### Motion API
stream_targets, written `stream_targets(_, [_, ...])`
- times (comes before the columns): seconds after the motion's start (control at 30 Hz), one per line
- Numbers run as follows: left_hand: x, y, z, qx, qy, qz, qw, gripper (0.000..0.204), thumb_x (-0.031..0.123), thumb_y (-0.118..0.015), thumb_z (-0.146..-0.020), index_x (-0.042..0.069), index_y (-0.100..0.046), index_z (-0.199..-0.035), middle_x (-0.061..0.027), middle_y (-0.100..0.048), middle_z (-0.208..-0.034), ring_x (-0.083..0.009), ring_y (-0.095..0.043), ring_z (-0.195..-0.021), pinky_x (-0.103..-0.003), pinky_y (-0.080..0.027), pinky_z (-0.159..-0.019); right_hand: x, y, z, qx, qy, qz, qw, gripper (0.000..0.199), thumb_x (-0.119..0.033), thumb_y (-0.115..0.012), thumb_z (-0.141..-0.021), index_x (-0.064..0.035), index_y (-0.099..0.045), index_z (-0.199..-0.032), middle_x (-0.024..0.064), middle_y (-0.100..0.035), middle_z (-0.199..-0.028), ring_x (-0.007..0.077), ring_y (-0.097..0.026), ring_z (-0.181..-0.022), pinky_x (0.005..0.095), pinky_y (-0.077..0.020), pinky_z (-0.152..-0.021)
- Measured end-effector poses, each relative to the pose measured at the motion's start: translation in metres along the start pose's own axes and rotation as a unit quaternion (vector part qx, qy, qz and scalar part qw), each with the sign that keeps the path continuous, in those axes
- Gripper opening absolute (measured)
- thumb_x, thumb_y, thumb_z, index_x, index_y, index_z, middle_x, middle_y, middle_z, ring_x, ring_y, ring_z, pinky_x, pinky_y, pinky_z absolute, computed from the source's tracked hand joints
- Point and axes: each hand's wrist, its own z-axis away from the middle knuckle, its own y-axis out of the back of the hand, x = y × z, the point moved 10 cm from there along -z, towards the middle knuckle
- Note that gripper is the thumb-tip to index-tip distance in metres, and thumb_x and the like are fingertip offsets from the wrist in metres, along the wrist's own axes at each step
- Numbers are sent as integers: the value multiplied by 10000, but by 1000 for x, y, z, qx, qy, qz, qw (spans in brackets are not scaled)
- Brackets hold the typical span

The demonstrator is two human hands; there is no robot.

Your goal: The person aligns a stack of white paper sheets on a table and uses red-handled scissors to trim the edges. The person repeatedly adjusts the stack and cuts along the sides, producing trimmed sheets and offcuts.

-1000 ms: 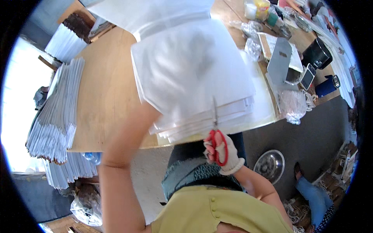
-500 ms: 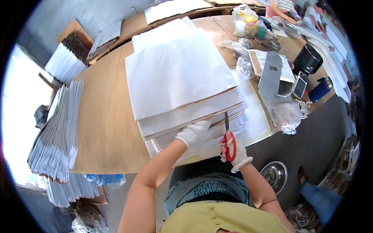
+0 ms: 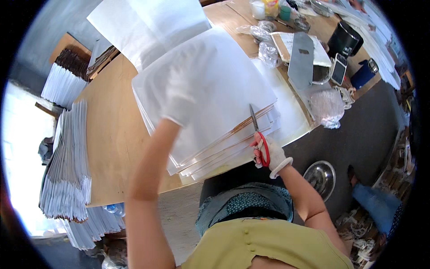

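A stack of large white paper sheets (image 3: 228,85) with brown edges lies on the wooden table in front of me. Over its left part is my left hand (image 3: 181,92), in a white knit glove, its fingers smeared by motion. Beyond that hand, another white sheet (image 3: 150,29) tilts up off the far side of the stack. My right hand (image 3: 277,154), in a white glove with bare fingertips showing, is closed around red-handled scissors (image 3: 265,150). The scissors' blades point away from me, above the stack's near right corner.
Folded white sheets (image 3: 67,157) stand in bundles at the left of the wooden table (image 3: 109,134). On the right are a grey metal plate (image 3: 301,60), a phone (image 3: 339,69), a black container (image 3: 345,39), a blue bottle (image 3: 363,74) and plastic bags (image 3: 327,107). A metal bowl (image 3: 320,180) is below the table edge.
My left hand has moved from the stack's near edge away over its left part. The top sheets have shifted far and left, one now lifted. The right hand keeps the scissors.
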Motion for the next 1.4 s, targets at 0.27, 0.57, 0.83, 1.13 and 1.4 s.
stream_targets(0.27, [67, -67, 97, -6, 110, 46, 993, 445, 231, -689, -790, 119, -605, -1213, -93, -528, -1314, -311, -485, -1228, -472, -347, -1064, -7, -10, 20, -64, -81, -46, 994, 568, -581, -548, -912, -14, -556, -933, 47, -542, -580, 184, -519, -463, 308, -465, -475])
stream_targets(0.57, [66, -62, 114, -63, 213, 74, 972, 370, 242, -716, -754, 139, -620, -1096, -55, -573, -1080, -281, -526, -1059, -433, -398, -908, -2, -54, 43, -164, -141, -96, 972, 887, -816, -314, -830, 15, -534, -1050, 71, -527, -712, 200, -540, -577, 338, -477, -602])
stream_targets(0.83, [58, -58, 110, -28, 245, 25, 969, 244, 188, -674, -790, 123, -588, -1009, -74, -608, -973, -299, -588, -920, -433, -460, -787, -2, -43, 61, -132, -116, 14, 984, 654, -644, -434, -923, -4, -548, -1001, 32, -536, -657, 146, -544, -538, 283, -486, -525])
stream_targets(1.13, [60, -59, 107, -49, 164, 53, 984, 216, 104, -630, -843, 125, -629, -1058, -80, -615, -976, -300, -591, -909, -413, -471, -797, -47, 41, 19, -13, 5, 33, 999, 389, -405, -571, -945, -19, -549, -907, 17, -508, -573, 146, -475, -443, 280, -382, -398])
stream_targets(1.4, [21, -85, 89, -310, 151, 294, 892, 199, 143, -628, -870, 86, -659, -1058, -114, -634, -1019, -264, -604, -998, -334, -473, -907, 49, -74, 56, -191, -111, -48, 974, 371, -372, -532, -951, -8, -537, -1025, 55, -548, -672, 171, -556, -562, 330, -497, -557])
